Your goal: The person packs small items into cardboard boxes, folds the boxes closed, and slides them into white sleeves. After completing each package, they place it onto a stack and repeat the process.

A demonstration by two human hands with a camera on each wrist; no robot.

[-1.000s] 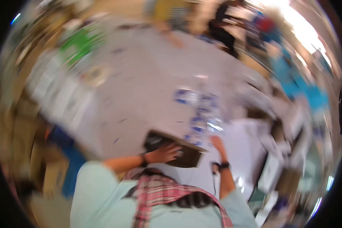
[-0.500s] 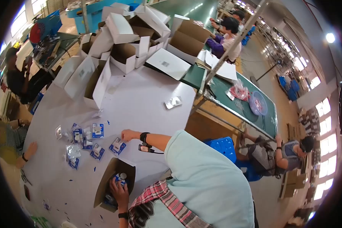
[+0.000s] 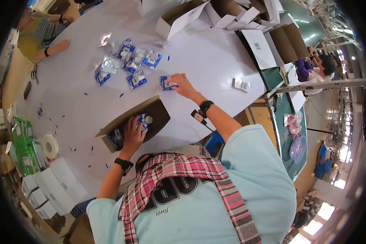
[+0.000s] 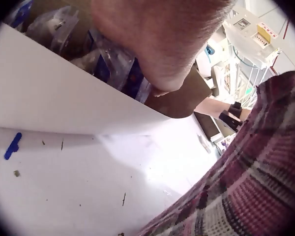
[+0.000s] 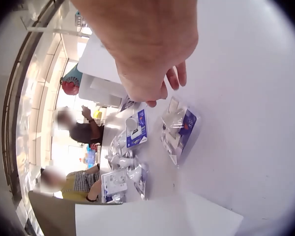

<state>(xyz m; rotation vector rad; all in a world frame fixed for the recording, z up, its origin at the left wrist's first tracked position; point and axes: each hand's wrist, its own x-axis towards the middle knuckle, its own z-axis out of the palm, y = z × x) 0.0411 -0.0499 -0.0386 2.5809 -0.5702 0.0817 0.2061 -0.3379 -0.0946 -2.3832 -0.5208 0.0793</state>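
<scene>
Left hand (image 3: 133,133) spread over packs (image 3: 149,120) in the box (image 3: 160,110), right hand (image 3: 184,86) at a blue blister pack (image 3: 165,83) on the table (image 3: 203,53), can't tell if pinching; sloppy grip might drop it imo

head: bright; blown-out windows (image 3: 325,211) toward 4 o'clock; edges bowed, corners black | left wrist: white glare on table (image 4: 157,172) near 6, box (image 4: 39,83) shadow toward 8 | right wrist: washed-out background (image 5: 44,103) at 9, dark corners
</scene>
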